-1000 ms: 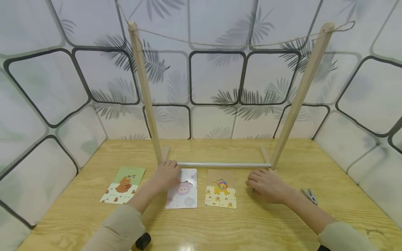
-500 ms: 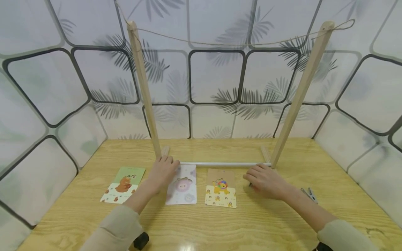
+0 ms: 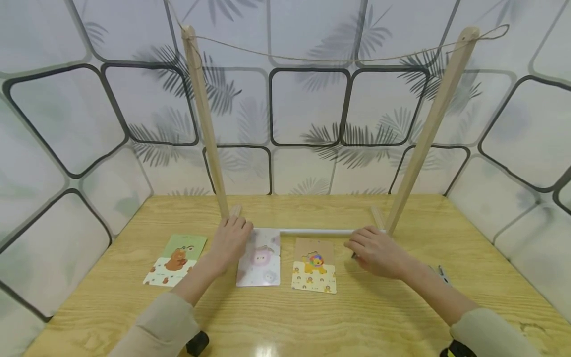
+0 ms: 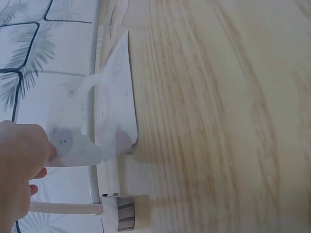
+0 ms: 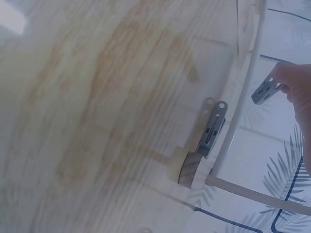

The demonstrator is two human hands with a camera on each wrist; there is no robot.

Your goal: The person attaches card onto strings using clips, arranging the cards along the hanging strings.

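Note:
My left hand (image 3: 229, 240) pinches the upper left corner of a pale purple card (image 3: 260, 258) with a cut-out edge and a small animal face. In the left wrist view, this card (image 4: 114, 109) is tilted up off the table, its two layers spread apart. My right hand (image 3: 379, 252) holds a grey metal clip (image 5: 266, 91), best seen in the right wrist view. A second metal clip (image 5: 212, 128) lies on the table, partly behind the right forearm in the head view. A brown-and-yellow lion card (image 3: 314, 267) lies flat between the hands.
A green-and-white bear card (image 3: 176, 260) lies at the left. Behind stands a wooden frame with a left post (image 3: 205, 116), a right post (image 3: 430, 131) and a low white bar (image 3: 318, 231). A thin string (image 3: 312, 60) sags between the post tops.
My left hand has shifted slightly away from me and lifted the purple card, which moved up with it. My right hand, with its clip, has moved slightly left and away.

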